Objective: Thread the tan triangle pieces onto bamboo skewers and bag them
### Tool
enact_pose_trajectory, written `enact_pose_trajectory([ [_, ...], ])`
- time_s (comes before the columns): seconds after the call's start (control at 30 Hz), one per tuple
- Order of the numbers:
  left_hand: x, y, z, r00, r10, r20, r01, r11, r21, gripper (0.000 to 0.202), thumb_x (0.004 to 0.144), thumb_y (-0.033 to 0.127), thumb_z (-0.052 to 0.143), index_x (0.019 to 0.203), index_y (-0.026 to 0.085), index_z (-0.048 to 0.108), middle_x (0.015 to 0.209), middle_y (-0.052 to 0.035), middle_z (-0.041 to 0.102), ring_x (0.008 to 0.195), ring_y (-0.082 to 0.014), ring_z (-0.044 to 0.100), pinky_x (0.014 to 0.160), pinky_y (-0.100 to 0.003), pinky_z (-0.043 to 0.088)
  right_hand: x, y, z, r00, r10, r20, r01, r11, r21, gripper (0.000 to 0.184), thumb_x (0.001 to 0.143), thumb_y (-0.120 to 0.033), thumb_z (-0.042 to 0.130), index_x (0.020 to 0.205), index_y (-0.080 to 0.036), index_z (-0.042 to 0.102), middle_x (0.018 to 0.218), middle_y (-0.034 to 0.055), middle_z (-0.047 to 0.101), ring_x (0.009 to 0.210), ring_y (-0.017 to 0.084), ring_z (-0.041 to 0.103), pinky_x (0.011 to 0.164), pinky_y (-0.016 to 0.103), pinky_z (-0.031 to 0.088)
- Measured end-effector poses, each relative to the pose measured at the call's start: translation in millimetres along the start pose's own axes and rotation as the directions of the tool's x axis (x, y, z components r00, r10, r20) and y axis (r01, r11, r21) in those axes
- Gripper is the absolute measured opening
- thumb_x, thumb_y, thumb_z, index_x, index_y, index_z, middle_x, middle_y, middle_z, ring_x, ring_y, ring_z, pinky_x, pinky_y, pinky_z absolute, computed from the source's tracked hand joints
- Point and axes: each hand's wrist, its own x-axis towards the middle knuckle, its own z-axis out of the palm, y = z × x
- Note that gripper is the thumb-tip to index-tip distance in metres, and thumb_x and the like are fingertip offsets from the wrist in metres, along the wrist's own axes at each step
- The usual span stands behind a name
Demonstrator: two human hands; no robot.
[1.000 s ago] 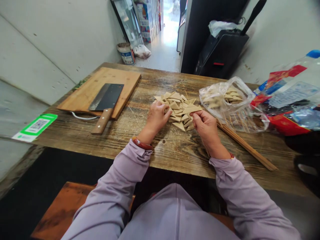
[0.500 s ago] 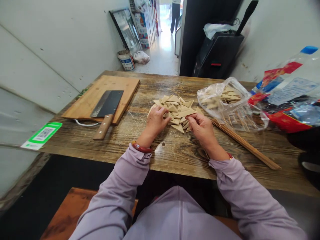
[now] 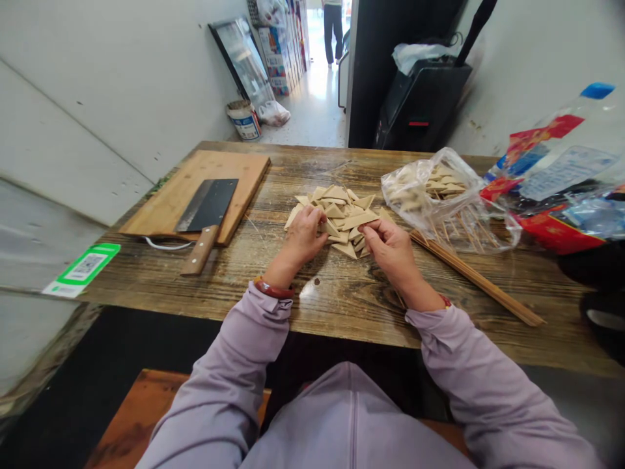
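A loose heap of flat tan triangular slices lies on the wooden table, in front of both hands. At its left edge my left hand is curled, thumb and fingers drawn together; what they hold, if anything, is hidden. My right hand pinches the end of a long tan slice at the heap's right side. Beneath that wrist a thin stick-like line shows, mostly covered. Right of this hand lies a bundle of bamboo skewers, beside a clear plastic bag holding more slices on sticks.
On the left, a cleaver rests on a cutting board, its handle over the near edge. A green-framed code card lies at the table's left edge. A large blue-capped plastic bottle stands right. Far off, a person stands in a doorway.
The view has shifted slightly. Both hands keep nearly the same pose over the heap, and the right still pinches its slice. The distant person's legs have changed position.
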Motion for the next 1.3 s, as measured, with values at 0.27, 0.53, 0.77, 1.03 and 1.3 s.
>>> enact_pose_trajectory([
  [0.27, 1, 1, 1.1, 1.000, -0.003, 0.007, 0.004, 0.991, -0.130, 0.021, 0.071, 0.005, 0.063, 0.075, 0.022, 0.052, 0.091, -0.0066, 0.061, 0.093, -0.0239, 0.056, 0.088, -0.038, 0.046, 0, 0, 1, 1.000, 0.005, 0.016, -0.006, 0.999, 0.033, 0.026, 0.083, -0.044, 0.065, 0.083, -0.018, 0.070, 0.059, -0.0040, 0.055, 0.052, 0.010, 0.046, 0.049, 0.023, 0.035],
  [0.53, 4, -2, -7.2, 0.905, -0.425, 0.030, 0.250, 0.474, -0.845, 0.028, 0.066, 0.026, 0.082, 0.079, 0.017, 0.060, 0.069, 0.0018, 0.060, 0.063, -0.0113, 0.054, 0.061, -0.024, 0.040, -2, -1, 0, 0.999, 0.016, 0.029, -0.017, 1.000, 0.020, 0.026, 0.084, -0.043, 0.063, 0.086, -0.018, 0.071, 0.054, -0.0053, 0.051, 0.049, 0.010, 0.042, 0.047, 0.024, 0.031],
  [0.77, 3, -1, -20.7, 0.823, -0.488, 0.290, 0.284, -0.089, -0.955, 0.029, 0.063, 0.020, 0.090, 0.080, 0.013, 0.067, 0.072, -0.0007, 0.069, 0.061, -0.0059, 0.060, 0.058, -0.017, 0.045, -11, -9, 2, 0.990, 0.018, 0.142, -0.013, 0.999, -0.035, 0.024, 0.084, -0.042, 0.063, 0.083, -0.019, 0.069, 0.054, -0.0050, 0.050, 0.048, 0.010, 0.039, 0.048, 0.025, 0.031],
  [1.03, 4, 3, -27.0, 0.797, -0.528, 0.294, 0.269, -0.125, -0.955, 0.020, 0.074, 0.010, 0.079, 0.093, 0.011, 0.073, 0.073, -0.0019, 0.072, 0.060, -0.0058, 0.064, 0.056, -0.014, 0.047, -18, -9, 7, 0.959, -0.034, 0.283, 0.074, 0.988, -0.135, 0.023, 0.086, -0.040, 0.061, 0.076, -0.019, 0.067, 0.059, -0.0029, 0.053, 0.056, 0.012, 0.047, 0.056, 0.027, 0.038],
  [1.3, 4, 1, -25.2, 0.808, -0.526, 0.267, 0.246, -0.111, -0.963, 0.011, 0.078, 0.008, 0.075, 0.090, 0.009, 0.073, 0.074, -0.0039, 0.073, 0.056, -0.0042, 0.060, 0.052, -0.014, 0.043, -20, -10, 8, 0.950, -0.065, 0.306, 0.122, 0.977, -0.173, 0.022, 0.087, -0.036, 0.058, 0.076, -0.020, 0.066, 0.065, -0.0004, 0.060, 0.060, 0.014, 0.051, 0.060, 0.027, 0.041],
])
